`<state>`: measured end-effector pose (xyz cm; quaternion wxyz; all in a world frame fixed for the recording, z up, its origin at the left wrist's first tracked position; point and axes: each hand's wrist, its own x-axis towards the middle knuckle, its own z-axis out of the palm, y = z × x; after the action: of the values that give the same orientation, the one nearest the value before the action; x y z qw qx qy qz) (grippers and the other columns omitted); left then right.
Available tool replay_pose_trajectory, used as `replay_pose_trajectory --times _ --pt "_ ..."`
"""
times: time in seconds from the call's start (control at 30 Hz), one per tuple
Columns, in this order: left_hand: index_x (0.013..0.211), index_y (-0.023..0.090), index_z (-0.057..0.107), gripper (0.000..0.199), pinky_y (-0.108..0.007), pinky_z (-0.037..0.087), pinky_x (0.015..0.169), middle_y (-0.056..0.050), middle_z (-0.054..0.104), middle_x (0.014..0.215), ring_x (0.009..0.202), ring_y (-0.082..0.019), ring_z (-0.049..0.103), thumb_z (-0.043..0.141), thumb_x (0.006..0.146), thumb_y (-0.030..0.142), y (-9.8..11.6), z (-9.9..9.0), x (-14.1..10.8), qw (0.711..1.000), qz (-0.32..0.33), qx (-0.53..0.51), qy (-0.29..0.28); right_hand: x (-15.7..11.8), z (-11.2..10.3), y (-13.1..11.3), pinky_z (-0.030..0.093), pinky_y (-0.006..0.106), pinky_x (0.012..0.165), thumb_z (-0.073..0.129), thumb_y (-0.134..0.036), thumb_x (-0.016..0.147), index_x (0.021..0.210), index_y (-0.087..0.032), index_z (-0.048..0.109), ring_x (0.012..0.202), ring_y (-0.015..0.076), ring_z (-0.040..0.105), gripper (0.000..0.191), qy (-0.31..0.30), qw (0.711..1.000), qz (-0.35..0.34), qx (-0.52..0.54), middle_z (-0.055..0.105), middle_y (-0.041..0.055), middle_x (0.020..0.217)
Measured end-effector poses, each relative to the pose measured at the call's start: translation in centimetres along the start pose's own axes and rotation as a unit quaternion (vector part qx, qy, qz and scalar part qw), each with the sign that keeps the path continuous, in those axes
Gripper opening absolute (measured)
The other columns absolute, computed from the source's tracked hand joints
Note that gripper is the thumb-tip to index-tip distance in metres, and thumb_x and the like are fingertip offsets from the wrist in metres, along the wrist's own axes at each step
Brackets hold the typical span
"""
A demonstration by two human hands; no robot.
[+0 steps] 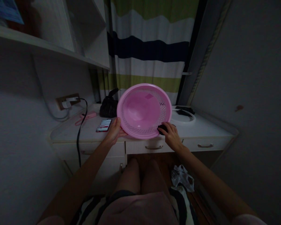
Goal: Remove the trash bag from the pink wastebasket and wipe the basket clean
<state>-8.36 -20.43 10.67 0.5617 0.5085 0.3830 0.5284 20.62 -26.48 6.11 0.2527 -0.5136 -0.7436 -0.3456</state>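
A round pink plastic basket (140, 109) with perforated sides is tipped up above the desk's front edge, its open mouth facing me. At its lower left rim, my left hand (115, 132) grips it, with some fingers hidden behind. My right hand (170, 132) is at the lower right rim, closed on a small black cloth-like piece (162, 129) that touches the basket. Whether the right fingers also hold the rim, I cannot tell.
On the white desk (208, 131) are a phone (104, 125), a knotted black bag (108, 107), a pink strapped object (87, 116), a white ring-shaped tube (190, 118) and black material (184, 111). A black cable (78, 140) hangs over the edge. A plastic bag (182, 178) lies low right.
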Motion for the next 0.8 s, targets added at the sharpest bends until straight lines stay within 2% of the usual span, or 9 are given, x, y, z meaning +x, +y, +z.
replay_pose_trajectory --times 0.1,0.17,0.33,0.47,0.53,0.67,0.8 --pt "0.119 0.023 0.044 0.042 -0.045 0.055 0.065 -0.012 0.067 0.091 0.065 -0.021 0.067 0.035 0.088 0.05 0.4 -0.2 -0.3 1.0 -0.002 0.012 -0.008 0.8 -1.0 1.6 0.036 0.051 0.095 0.043 0.003 0.074 0.104 -0.028 0.067 0.12 0.0307 0.031 0.049 0.042 0.995 0.084 -0.015 0.04 0.0103 0.126" --pt "0.12 0.023 0.043 0.042 -0.045 0.055 0.066 -0.012 0.067 0.091 0.066 -0.021 0.068 0.034 0.089 0.049 0.5 -0.2 -0.5 1.0 -0.008 0.012 -0.005 1.6 -1.5 2.4 0.037 0.053 0.092 0.041 0.002 0.076 0.103 -0.03 0.068 0.118 0.0313 0.032 0.049 0.054 0.992 0.115 -0.01 0.038 0.0102 0.123" --pt "0.123 0.024 0.041 0.044 -0.047 0.054 0.071 -0.013 0.067 0.096 0.07 -0.022 0.068 0.034 0.088 0.05 0.4 -0.1 -0.6 1.0 -0.008 -0.005 -0.003 3.6 -2.0 3.2 0.043 0.05 0.09 0.037 0.0 0.076 0.104 -0.023 0.067 0.114 0.0284 0.037 0.047 0.076 0.989 0.116 0.044 0.035 0.0117 0.12" --pt "0.122 0.025 0.041 0.045 -0.048 0.053 0.071 -0.014 0.066 0.103 0.072 -0.021 0.068 0.034 0.087 0.053 0.1 -0.2 -0.6 1.0 -0.007 -0.023 0.014 4.0 -2.0 2.3 0.044 0.047 0.094 0.047 -0.01 0.074 0.104 -0.017 0.066 0.113 0.0281 0.04 0.036 0.1 0.987 0.085 0.094 0.031 0.0124 0.122" --pt "0.12 0.025 0.042 0.044 -0.047 0.053 0.072 -0.014 0.065 0.107 0.073 -0.021 0.068 0.035 0.087 0.054 -0.1 -0.1 -0.6 0.999 -0.006 -0.034 0.023 3.9 -1.8 1.3 0.043 0.047 0.094 0.051 -0.018 0.076 0.1 -0.015 0.066 0.113 0.0292 0.04 0.028 0.109 0.984 0.093 0.103 0.031 0.0133 0.121" --pt "0.118 0.024 0.044 0.044 -0.047 0.053 0.074 -0.015 0.062 0.113 0.076 -0.021 0.067 0.036 0.087 0.054 -0.3 0.1 -0.7 0.998 0.0 -0.053 0.026 3.8 -1.4 -0.5 0.043 0.047 0.093 0.046 -0.022 0.083 0.094 -0.015 0.065 0.116 0.0299 0.04 0.023 0.115 0.974 0.166 0.104 0.033 0.0157 0.123" --pt "0.122 0.025 0.041 0.046 -0.048 0.053 0.073 -0.016 0.06 0.116 0.076 -0.021 0.068 0.039 0.086 0.053 -0.6 0.2 -0.8 0.997 -0.009 -0.067 0.03 4.3 -0.9 -1.1 0.042 0.046 0.092 0.044 -0.018 0.082 0.118 -0.012 0.047 0.118 0.0299 0.04 0.036 0.131 0.952 0.244 0.127 0.034 0.0209 0.126"
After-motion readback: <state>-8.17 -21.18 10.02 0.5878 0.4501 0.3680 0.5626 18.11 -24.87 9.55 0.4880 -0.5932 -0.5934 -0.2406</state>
